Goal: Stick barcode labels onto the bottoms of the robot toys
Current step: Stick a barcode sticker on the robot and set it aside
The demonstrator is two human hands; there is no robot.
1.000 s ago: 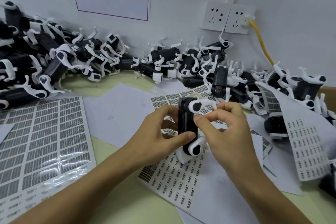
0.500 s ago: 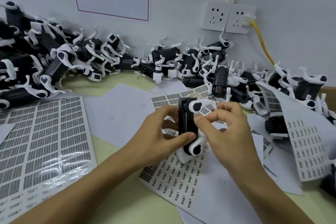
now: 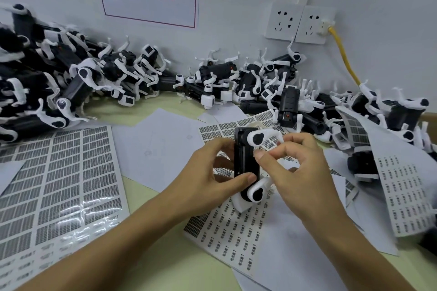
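Robot toy (image 3: 246, 163) stands nearly upright between the 2 hands, above a label sheet (image 3: 236, 227) on the table (image 3: 151, 264), its long axis running away from the person and slightly tipped. Its flat black face is turned toward the right hand (image 3: 305, 170), which sits just beside it; that hand's thumb and forefinger are pressed narrowly together at the toy's right edge, and whether a barcode label is held between them I cannot tell. On the other side the left hand (image 3: 208, 177) grips the body, thumb laid across the lower end, fingers curled round the far side. Both hands touch the toy, but the right is the 1 placed to press on the face, so the coming move probably depends on that face staying square to the right fingertips. It has a glossy black block body with 2 white rounded leg joints showing, 1 at the top and 1 at the bottom, each with a dark centre. More toys (image 3: 71, 82) are heaped along the wall.
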